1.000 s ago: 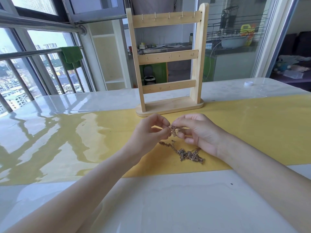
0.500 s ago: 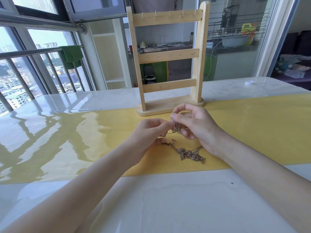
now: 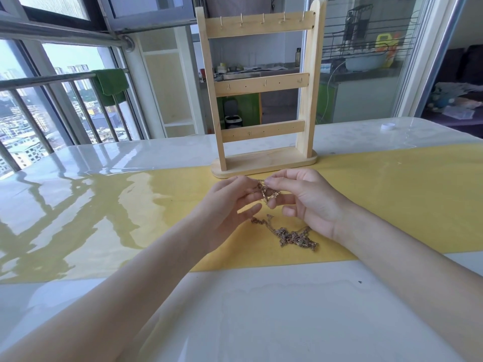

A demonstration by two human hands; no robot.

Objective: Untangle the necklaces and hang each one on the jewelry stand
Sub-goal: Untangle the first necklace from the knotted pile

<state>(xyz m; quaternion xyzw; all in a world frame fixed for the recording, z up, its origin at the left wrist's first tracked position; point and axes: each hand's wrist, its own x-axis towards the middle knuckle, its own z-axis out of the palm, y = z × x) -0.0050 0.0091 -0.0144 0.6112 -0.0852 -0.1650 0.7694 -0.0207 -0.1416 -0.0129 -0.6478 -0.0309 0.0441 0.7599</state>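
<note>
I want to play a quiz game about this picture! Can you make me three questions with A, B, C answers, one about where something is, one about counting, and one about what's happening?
1. Where is the pale wooden jewelry stand?
A. Behind the hands
B. Beside the person's elbow
C. On the floor

2. How many crossbars does the stand have?
A. One
B. Three
C. Six

3. What is on the stand's small metal hooks?
A. Necklaces
B. Keys
C. Nothing

Answers:
1. A, it stands on the table beyond the left hand and right hand.
2. B, three flat bars run between the posts.
3. C, the hooks are bare; the tangled gold-brown necklaces lie on the yellow table runner, one end pinched up by both hands.
</note>
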